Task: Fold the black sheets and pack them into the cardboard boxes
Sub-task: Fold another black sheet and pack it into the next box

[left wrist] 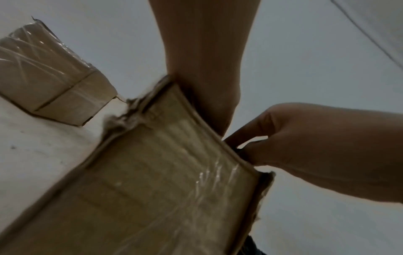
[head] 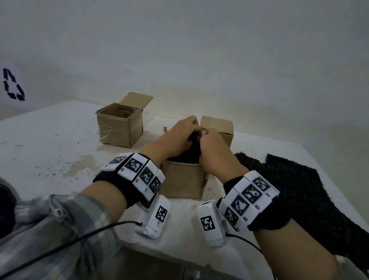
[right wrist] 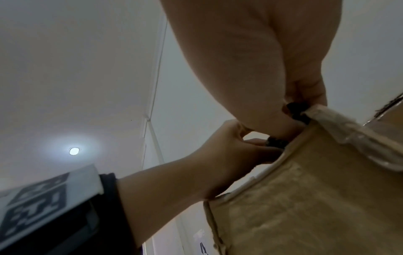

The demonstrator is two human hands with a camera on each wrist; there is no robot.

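Black sheet, folded [head: 189,155]: bunched into a dark wad at the mouth of the near cardboard box [head: 183,180], partly inside, its upper part standing above the rim. Position suggests a packing step under way, the bundle being pressed down to fit a narrow opening.

Left hand [head: 176,139]: over the left side of the opening, fingers curled onto the wad. Apparent purpose: to keep the folds from springing apart while the bundle goes in.

Right hand [head: 216,151]: over the right side, fingers bent round the dark material at the rim; the right wrist view shows a bit of black fabric caught between fingers and cardboard edge. The two hands meet above the box, likely so that pressure falls evenly from both sides.

Near cardboard box, further note: upright at the front of the white table [head: 50,145], just ahead of the wrists; rear flap raised, leaving the top free. Clear tape shines on its side in the left wrist view.

Far cardboard box [head: 120,128]: upright, well to the left and behind, flap open; something lies inside, too dim to identify.

Loose black sheets [head: 300,188]: spread flat on the right of the table, near the right forearm, probably staged there for easy reach. Not yet folded.

Recycling symbol [head: 13,84]: on a pale surface at far left.
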